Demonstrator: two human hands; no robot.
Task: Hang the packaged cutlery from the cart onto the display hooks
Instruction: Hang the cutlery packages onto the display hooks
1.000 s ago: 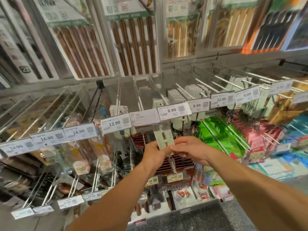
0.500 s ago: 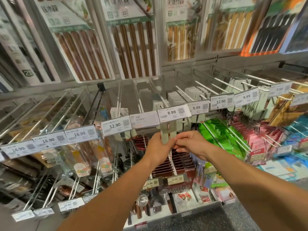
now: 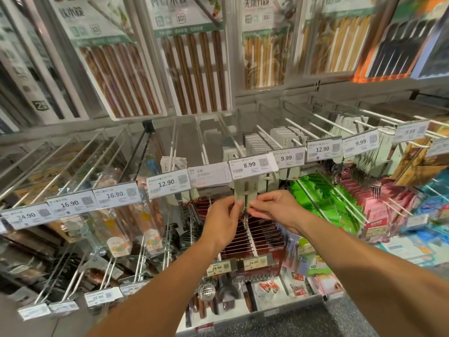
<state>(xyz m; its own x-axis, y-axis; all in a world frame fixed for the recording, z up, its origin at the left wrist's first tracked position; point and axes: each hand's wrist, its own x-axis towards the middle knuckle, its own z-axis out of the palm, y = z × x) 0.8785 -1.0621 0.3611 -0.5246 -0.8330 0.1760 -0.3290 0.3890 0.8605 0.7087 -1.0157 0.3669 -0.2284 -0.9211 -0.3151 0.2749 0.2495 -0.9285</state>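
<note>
A pale green cutlery package (image 3: 245, 192) sits just below the 8.99 price tag (image 3: 252, 165) on a white display hook (image 3: 233, 139). My left hand (image 3: 224, 220) pinches its lower left edge. My right hand (image 3: 274, 210) pinches its lower right edge. The package's top is tucked behind the tag, so whether the hook passes through its hole is hidden. More of the same packs (image 3: 257, 142) hang further back on that hook and the neighbouring ones.
Price-tagged hooks run left and right, with a 12.90 tag (image 3: 167, 183) and a 9.99 tag (image 3: 288, 158) on either side. Boxed chopsticks (image 3: 194, 71) hang above. Dark red chopstick packs (image 3: 262, 237) and green packets (image 3: 315, 198) fill the lower rows. The cart is out of view.
Both hands have lifted the package up from below the tag row until its top sits behind the 8.99 tag.
</note>
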